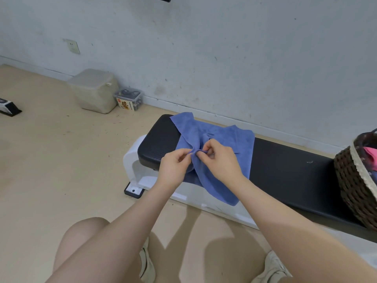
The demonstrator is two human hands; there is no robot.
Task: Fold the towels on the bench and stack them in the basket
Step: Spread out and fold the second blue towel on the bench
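Observation:
A blue towel [224,139] lies rumpled over the left end of the black padded bench [285,168], with one corner hanging down over the front edge. My left hand [175,166] pinches a fold of the towel's near edge. My right hand [220,160] pinches the same edge right beside it, fingertips almost touching. A dark woven basket [350,180] with a pale trim stands on the bench's right end; pink cloth [370,154] shows inside it.
The bench runs along a white wall on a white frame [132,160]. On the beige floor to the left sit a pale fabric box [93,90], a small clear container [128,100] and a black-and-white object [8,108]. My knees and shoes are below.

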